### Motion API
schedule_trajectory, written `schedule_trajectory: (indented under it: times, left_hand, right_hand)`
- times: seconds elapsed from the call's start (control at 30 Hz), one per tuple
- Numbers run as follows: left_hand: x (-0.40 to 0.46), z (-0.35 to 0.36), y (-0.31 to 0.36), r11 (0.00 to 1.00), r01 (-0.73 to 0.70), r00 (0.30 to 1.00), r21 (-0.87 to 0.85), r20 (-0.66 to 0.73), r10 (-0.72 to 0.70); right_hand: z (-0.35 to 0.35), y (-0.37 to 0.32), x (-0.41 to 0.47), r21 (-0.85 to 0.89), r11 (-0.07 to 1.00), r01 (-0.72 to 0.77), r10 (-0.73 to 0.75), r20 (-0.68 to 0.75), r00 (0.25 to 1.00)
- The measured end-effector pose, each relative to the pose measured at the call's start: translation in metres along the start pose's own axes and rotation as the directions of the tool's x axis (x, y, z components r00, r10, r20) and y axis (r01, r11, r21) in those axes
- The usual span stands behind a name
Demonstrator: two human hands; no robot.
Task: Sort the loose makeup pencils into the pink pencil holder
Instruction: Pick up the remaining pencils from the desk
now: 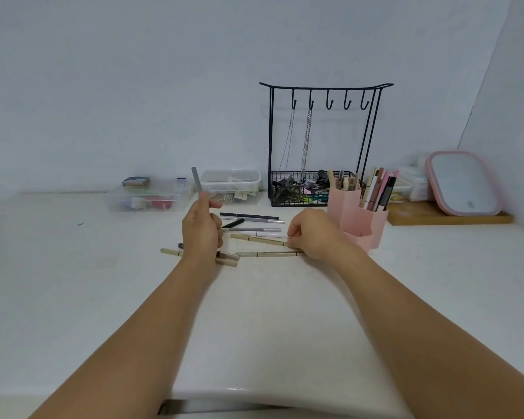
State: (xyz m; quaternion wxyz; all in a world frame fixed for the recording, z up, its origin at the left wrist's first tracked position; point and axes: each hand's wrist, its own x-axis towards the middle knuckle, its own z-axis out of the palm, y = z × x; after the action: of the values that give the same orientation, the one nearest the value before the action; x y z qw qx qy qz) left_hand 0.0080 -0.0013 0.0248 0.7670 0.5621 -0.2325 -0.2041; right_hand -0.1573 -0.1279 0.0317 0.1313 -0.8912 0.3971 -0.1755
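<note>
Several loose makeup pencils lie on the white table between my hands: black and grey ones (251, 220) at the back, beige ones (270, 254) in front. My left hand (201, 229) grips a grey pencil (196, 180) that stands upright above the pile. My right hand (310, 234) pinches the right end of a beige pencil (259, 239) that lies on the table. The pink pencil holder (359, 220) stands just right of my right hand, with several pencils upright in its compartments.
A black wire jewellery stand (321, 146) with hanging chains and a full basket is behind the holder. Two clear plastic boxes (230, 184) sit at the back left. A pink-framed mirror (463, 182) leans on a wooden board (448, 217) at the right.
</note>
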Motion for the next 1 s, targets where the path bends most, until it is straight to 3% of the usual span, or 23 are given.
schedule_trajectory:
  times: [0.23, 0.33, 0.43, 0.5, 0.57, 0.8, 0.93, 1.0]
  left_hand:
    - [-0.001, 0.001, 0.0, 0.999, -0.002, 1.0, -0.034, -0.021, 0.001]
    - [0.001, 0.001, -0.001, 0.999, -0.008, 0.999, -0.052, -0.048, 0.006]
    - [0.002, 0.001, 0.0, 0.994, 0.026, 1.0, -0.105, 0.009, -0.025]
    - [0.002, 0.003, 0.0, 0.993, 0.043, 0.996, -0.111, 0.084, -0.034]
    - [-0.001, 0.005, -0.003, 0.996, 0.032, 0.987, -0.086, 0.158, -0.018]
    - [-0.006, 0.011, -0.008, 0.996, -0.062, 0.961, 0.066, 0.273, 0.041]
    - [-0.004, 0.01, -0.014, 0.976, -0.148, 0.956, 0.159, 0.274, 0.101]
    - [-0.003, 0.008, -0.014, 0.97, -0.182, 0.955, 0.162, 0.265, 0.135]
  right_hand:
    - [0.005, 0.004, 0.004, 0.002, 1.0, -0.017, 0.017, 0.049, 0.999]
    - [-0.006, 0.0, 0.001, 0.084, 0.996, -0.017, 0.014, 0.038, 0.999]
    - [-0.018, -0.01, -0.004, 0.391, 0.92, -0.025, 0.028, -0.001, 1.0]
    - [-0.019, -0.024, -0.01, 0.645, 0.764, -0.023, -0.001, 0.036, 0.999]
    - [-0.011, -0.038, -0.015, 0.775, 0.632, -0.009, -0.055, 0.056, 0.997]
    - [0.018, -0.067, -0.027, 0.861, 0.509, -0.017, -0.075, 0.065, 0.995]
    - [0.032, -0.069, -0.027, 0.865, 0.502, -0.03, -0.057, 0.068, 0.996]
    - [0.036, -0.069, -0.026, 0.825, 0.565, 0.023, -0.055, 0.01, 0.998]
